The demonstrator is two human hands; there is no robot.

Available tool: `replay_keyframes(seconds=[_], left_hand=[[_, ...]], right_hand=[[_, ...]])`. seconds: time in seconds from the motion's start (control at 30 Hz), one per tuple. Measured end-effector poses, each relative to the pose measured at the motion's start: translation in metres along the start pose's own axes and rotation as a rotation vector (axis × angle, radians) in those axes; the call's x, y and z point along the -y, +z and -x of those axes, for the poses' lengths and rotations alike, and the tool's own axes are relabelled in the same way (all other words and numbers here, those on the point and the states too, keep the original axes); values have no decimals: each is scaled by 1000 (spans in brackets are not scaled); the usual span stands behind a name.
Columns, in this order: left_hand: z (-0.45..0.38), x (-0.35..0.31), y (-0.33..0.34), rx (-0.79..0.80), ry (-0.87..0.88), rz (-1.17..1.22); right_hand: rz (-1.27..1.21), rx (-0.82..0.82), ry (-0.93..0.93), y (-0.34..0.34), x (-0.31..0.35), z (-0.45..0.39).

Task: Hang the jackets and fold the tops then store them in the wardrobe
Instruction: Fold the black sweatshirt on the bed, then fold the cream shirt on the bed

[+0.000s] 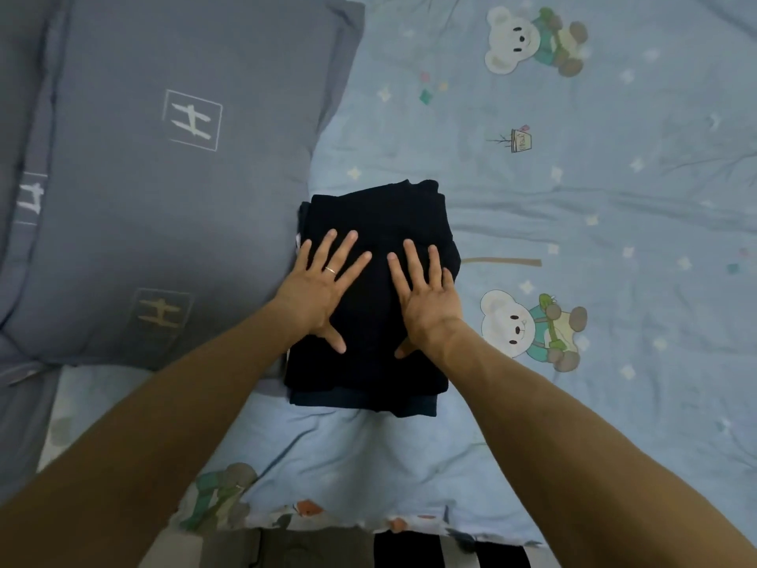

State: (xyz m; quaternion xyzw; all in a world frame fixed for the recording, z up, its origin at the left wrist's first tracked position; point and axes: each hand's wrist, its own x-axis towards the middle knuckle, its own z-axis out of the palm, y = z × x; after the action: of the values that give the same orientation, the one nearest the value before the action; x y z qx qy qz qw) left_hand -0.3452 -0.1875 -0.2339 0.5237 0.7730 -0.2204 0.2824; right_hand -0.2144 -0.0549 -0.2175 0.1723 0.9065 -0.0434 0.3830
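You have one stack of folded dark tops (375, 289) at the centre of the bed (573, 223); at least two layers show at its near edge, but you cannot tell the exact count. Both your hands lie flat on top of it: your left hand (317, 295) at its 9 o'clock side, fingers (348, 243) straight and spread, a ring (330, 270) on one; your right hand (428, 299) toward 3 o'clock, fingers straight and close together, thumb out. Neither hand grips the cloth. One grey pillow (164, 178) sits at 9 to 10 o'clock, its edge touching the stack's left side. The stack's far, right and near edges stand free, with open blue bedding from 12 through 6 o'clock. Three printed bears show fully or in part: at 1, 3 and 7 o'clock.
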Motion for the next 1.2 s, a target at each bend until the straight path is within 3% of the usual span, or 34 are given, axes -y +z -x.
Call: replay_keyframes(seconds=[0.13, 0.27, 0.33, 0.47, 0.73, 0.87, 1.0, 1.2], left_hand=[[27, -34, -37, 77, -131, 56], [58, -73, -80, -243, -129, 557], [72, -105, -102, -314, -124, 847], [80, -196, -154, -387, -15, 1026], [49, -453, -261, -323, 206, 922], [11, -580, -297, -233, 236, 889], [-50, -685, -307, -69, 192, 870], [-158, -811, -307, -61, 171, 658]], right_hand=[[-243, -75, -86, -10, -21, 33], [-628, -178, -55, -12, -71, 86], [-798, -247, 15, -8, -102, 123], [-943, -364, 158, 8, -180, 208], [-1121, -602, 477, 112, -420, 379], [-1190, -627, 574, 176, -539, 423], [-1259, -617, 628, 241, -638, 436], [-1351, -609, 675, 326, -743, 421]])
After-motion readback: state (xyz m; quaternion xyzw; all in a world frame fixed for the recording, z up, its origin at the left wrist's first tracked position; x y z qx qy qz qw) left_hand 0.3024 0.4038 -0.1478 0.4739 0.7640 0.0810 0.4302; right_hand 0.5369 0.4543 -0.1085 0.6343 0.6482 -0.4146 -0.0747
